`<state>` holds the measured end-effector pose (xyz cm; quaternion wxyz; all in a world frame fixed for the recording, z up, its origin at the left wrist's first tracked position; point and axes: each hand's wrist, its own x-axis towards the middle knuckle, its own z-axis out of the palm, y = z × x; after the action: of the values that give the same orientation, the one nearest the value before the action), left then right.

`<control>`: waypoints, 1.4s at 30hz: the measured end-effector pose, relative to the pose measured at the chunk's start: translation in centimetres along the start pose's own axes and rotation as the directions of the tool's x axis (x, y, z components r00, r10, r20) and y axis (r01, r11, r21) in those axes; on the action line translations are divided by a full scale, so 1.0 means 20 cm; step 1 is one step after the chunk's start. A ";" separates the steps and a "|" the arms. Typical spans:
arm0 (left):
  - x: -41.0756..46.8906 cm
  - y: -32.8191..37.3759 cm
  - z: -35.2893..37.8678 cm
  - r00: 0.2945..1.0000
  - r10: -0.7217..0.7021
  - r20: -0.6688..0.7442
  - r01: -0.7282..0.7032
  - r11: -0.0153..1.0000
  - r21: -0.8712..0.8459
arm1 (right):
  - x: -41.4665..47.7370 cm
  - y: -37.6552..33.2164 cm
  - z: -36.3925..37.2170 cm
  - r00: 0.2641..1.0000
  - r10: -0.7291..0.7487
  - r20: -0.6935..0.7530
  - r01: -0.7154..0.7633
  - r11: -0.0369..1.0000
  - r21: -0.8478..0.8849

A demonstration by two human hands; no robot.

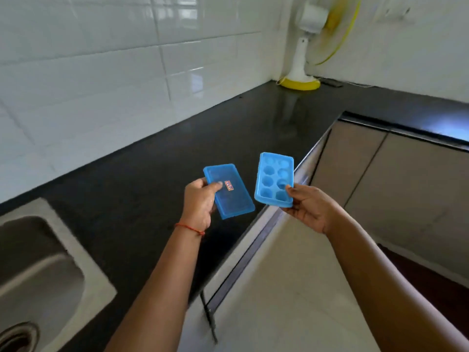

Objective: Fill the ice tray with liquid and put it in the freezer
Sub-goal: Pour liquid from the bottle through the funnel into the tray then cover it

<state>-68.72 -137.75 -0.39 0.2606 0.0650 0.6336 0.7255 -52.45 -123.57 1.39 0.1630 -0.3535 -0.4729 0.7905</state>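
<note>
Ice tray [274,180], blue with two rows of round cavities that look dry, is in the air just past the front edge of the dark desk [142,174], tilted steeply so that its open face turns toward the camera. The head view shows the right hand [308,207] with its grip pinching the tray at one near corner only, thumb on the rim and fingers hidden beneath. The left hand [199,204] has its grip curled round one long edge of the separate blue lid [229,191], thumb pressed on top beside a small sticker; lid and tray are near each other but apart. The sink [38,270] lies well apart at the lower left, and neither a tap nor a freezer is in view. Judged from this, filling has not begun. A corner pinch is likely too weak once liquid adds weight: the ice tray could sag or twist and spill onto the floor. Any tilt like the present one would drain the cavities, so it must be levelled first. With both hands occupied, working a tap could mean a dropped lid unless it is set on the desk.
</note>
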 end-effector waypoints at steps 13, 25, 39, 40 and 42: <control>0.26 -0.53 1.84 0.883 -0.119 0.454 -0.010 0.962 0.273 | 0.15 -0.41 -1.53 0.875 -0.120 -0.468 0.201 0.971 0.127; 0.38 -0.75 3.56 0.691 -0.193 0.697 -0.089 0.934 0.346 | 0.32 -1.03 -2.75 0.647 -0.103 -0.756 0.309 0.941 0.136; 0.30 -1.05 5.22 0.650 -0.186 0.736 -0.159 0.915 0.371 | 0.56 -1.65 -4.30 0.580 -0.056 -0.813 0.331 0.928 0.172; 0.32 -1.04 5.28 0.659 -0.175 0.732 -0.173 0.912 0.373 | 0.59 -1.71 -4.36 0.577 -0.077 -0.813 0.334 0.931 0.148; 0.41 -1.06 5.43 0.690 -0.137 0.711 -0.228 0.891 0.392 | 0.70 -1.82 -4.50 0.600 -0.102 -0.793 0.324 0.938 0.125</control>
<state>-23.37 -36.43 -1.98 0.4473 0.4196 0.6275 0.4797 -0.81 -40.24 -0.15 0.4887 -0.5753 -0.2889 0.5888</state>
